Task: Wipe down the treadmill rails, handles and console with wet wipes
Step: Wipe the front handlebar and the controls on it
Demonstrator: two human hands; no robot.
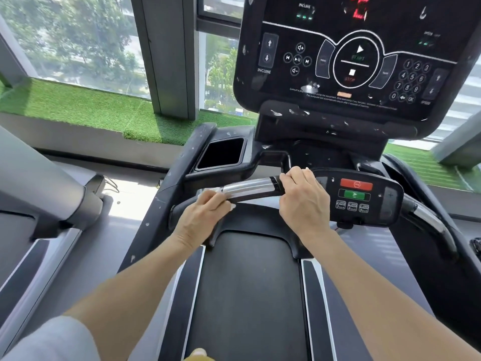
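Two arms: both reach forward from the near edge, over the treadmill.
Belt: the black belt [247, 295] runs up the middle, with grey side rails [312, 295] on each side.
Left hand: the left hand [205, 217] has its fingers curled over the left end of the front handle bar [250, 188], gripping it.
Right hand: the right hand [304, 201] has its fingers curled over the right end of the same shiny bar, gripping it.
Wet wipe: I cannot tell if a wipe is under either hand.
Small panel: a button panel [359, 196] sits just beside the right hand, with a red button over a green one.
Cup hole: a dark square pocket [222, 153] is behind the left hand.
Console: the big black console [351, 61] stands at the far end, with white specks on it.
Far back: green fake grass [78, 102] lies under the windows [78, 40].
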